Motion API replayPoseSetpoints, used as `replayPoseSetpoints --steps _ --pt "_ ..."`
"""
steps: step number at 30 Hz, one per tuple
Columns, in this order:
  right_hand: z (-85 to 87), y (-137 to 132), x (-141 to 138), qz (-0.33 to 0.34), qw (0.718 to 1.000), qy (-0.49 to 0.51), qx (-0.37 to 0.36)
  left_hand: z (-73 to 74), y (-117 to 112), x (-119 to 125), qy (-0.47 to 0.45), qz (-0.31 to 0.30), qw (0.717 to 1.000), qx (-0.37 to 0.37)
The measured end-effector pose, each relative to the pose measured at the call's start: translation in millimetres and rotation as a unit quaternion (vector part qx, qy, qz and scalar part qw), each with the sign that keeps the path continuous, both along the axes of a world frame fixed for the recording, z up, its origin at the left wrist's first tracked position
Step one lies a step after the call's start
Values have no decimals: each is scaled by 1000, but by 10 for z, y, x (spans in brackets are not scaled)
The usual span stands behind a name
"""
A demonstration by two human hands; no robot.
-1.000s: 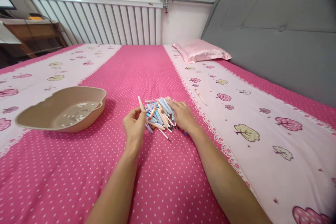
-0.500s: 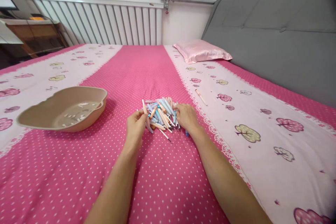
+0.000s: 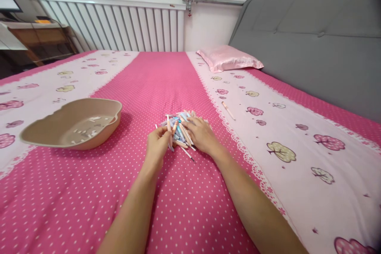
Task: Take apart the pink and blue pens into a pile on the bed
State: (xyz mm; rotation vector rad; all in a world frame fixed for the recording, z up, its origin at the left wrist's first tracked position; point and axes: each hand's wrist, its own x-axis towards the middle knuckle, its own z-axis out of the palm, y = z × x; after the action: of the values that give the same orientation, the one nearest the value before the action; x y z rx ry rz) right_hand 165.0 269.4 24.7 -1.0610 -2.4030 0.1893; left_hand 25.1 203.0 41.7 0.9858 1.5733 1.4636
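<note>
A heap of pastel pens, pen barrels and thin refills (image 3: 180, 131) lies on the bed's dotted pink strip. At its left edge, my left hand (image 3: 157, 145) pinches an upright pale pink pen barrel (image 3: 169, 123) between thumb and fingers. My right hand (image 3: 203, 135) rests over the right side of the heap, its fingers extended and spread across the pens. Much of that side is hidden beneath it. One white refill with a dark tip (image 3: 189, 154) sticks out of the heap toward me.
To the left stands a beige basin (image 3: 59, 123) holding several small white pieces. A single peach pen (image 3: 228, 110) lies right of the heap. Farther back are a pink pillow (image 3: 229, 57), a white radiator (image 3: 119, 25) and a grey headboard (image 3: 312, 43).
My right hand has shifted left from the heap's right edge, and now covers more pens with its fingers stretched out. My left hand, with the pale pink barrel, has moved slightly right.
</note>
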Motion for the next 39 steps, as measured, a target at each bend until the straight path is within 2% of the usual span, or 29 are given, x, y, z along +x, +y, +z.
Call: replayPoseSetpoints --steps 5,13,16,18,20,21,24,27,29,30,32,34,37,39 --pt "-5 2 3 -15 1000 -18 20 -36 19 -2 -2 -12 1000 -4" --pt "-23 51 16 -93 995 22 11 -55 29 8 17 -23 1000 5" --pt "-37 74 23 -107 991 77 -15 -64 32 0 18 -22 1000 10" --pt "-41 95 28 -111 979 166 -42 -75 36 -10 21 -23 999 12" --pt "-34 120 28 -95 947 297 -77 -77 37 -12 28 -26 999 14" --pt "-23 132 27 -79 920 369 -107 -72 35 -8 28 -32 999 17" --pt "40 153 26 -41 801 549 -233 -28 17 27 14 -70 997 39" --pt "128 154 49 -22 676 658 -332 33 -9 73 10 -90 994 61" --pt "176 152 78 -1 610 695 -380 60 -21 95 24 -94 993 67" --pt "193 152 93 9 586 703 -403 67 -25 101 32 -101 992 67" --pt "210 156 116 19 558 706 -436 66 -28 105 48 -118 990 65" --pt "211 165 127 21 541 709 -451 53 -27 104 62 -135 987 65" --pt "203 178 127 20 523 721 -454 31 -23 99 82 -148 983 74" --pt "199 180 123 18 523 723 -450 23 -23 100 97 -156 980 75"
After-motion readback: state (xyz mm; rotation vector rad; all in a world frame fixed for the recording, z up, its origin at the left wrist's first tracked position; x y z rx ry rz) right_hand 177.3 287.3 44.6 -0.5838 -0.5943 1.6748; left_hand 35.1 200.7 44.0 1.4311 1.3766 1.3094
